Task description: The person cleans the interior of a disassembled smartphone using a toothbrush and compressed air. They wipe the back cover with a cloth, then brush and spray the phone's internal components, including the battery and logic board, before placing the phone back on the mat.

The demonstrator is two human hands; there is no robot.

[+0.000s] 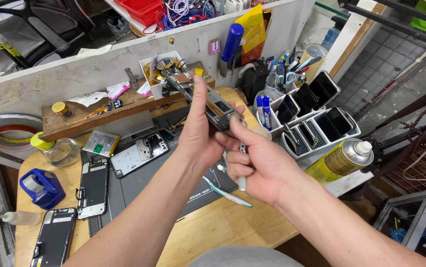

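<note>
The left hand (200,136) is raised above the bench, fingers and thumb clamped on an opened phone frame (200,94) that tilts from 10 o'clock down to 4 o'clock. The right hand (262,165) is closed around a slim white-handled tool (242,175), its upper end meeting the frame's lower edge; the tip itself is hidden behind the fingers. The two hands touch at the frame.

Below them lies a dark repair mat (144,180). On it, at 8 o'clock from the hands, sits a bare phone housing (139,154), with a phone screen (93,187) further left and a second screen (54,242) near the bench's front edge. A toothbrush (225,194) lies just under the right wrist — partly covered by it.

At 3 o'clock stands a white rack of phones (321,126), and a yellow spray can (339,159) lies just in front of it. At 9 o'clock are a blue tape dispenser (42,188) and a yellow-capped glass jar (57,148). A wooden shelf (99,111) and a grey partition (74,69) close off the back — directly behind the raised frame.
</note>
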